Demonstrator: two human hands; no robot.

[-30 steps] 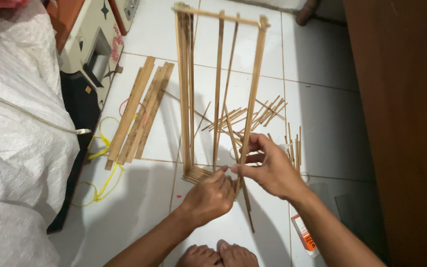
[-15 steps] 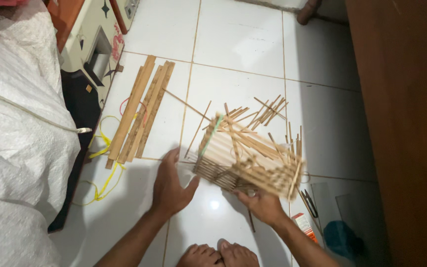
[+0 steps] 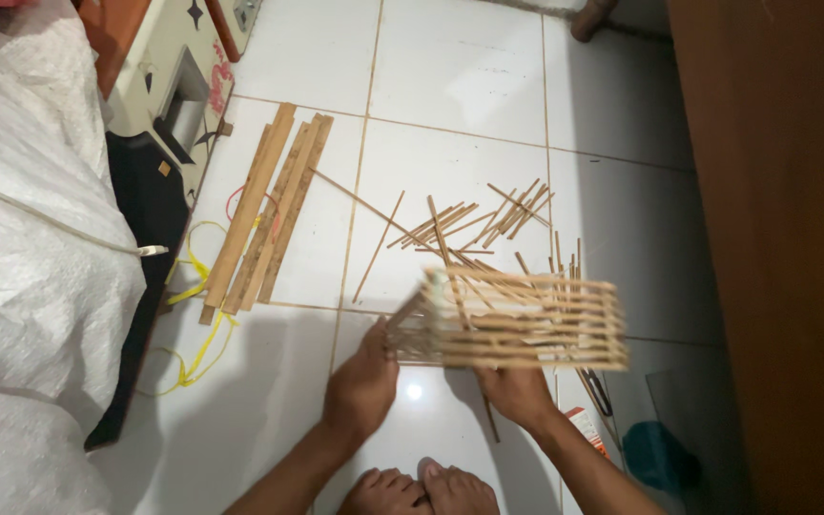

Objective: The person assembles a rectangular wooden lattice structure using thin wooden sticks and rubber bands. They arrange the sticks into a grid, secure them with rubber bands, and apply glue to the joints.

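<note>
A white tiled floor (image 3: 450, 86) carries everything in view. Far to the left of the hands lies a large white woven sack (image 3: 21, 238), with a black and cream machine (image 3: 159, 143) beside it. A brown wooden cabinet side (image 3: 774, 191) stands to the right of the hands.

Directly above the hands, the person holds a slatted bamboo frame (image 3: 517, 319), a box-like cage of thin strips lying on its side and blurred by motion. The left hand (image 3: 364, 381) grips the frame's left end, fingers curled around the corner strips. The right hand (image 3: 517, 391) supports the frame from below near its middle, fingers closed against the lower slats.

Up and to the left of the left hand, a bundle of flat bamboo slats (image 3: 264, 210) lies diagonally on the floor, well apart from the frame. Beyond the frame, loose thin bamboo sticks (image 3: 469, 224) are scattered on the tiles. A yellow cord (image 3: 197, 324) curls on the floor to the left of the left hand. Just right of the right wrist lies a small glue tube (image 3: 584, 429), and further right a teal object (image 3: 660, 458), too dark to tell. The person's bare toes (image 3: 422, 491) show below the hands.
</note>
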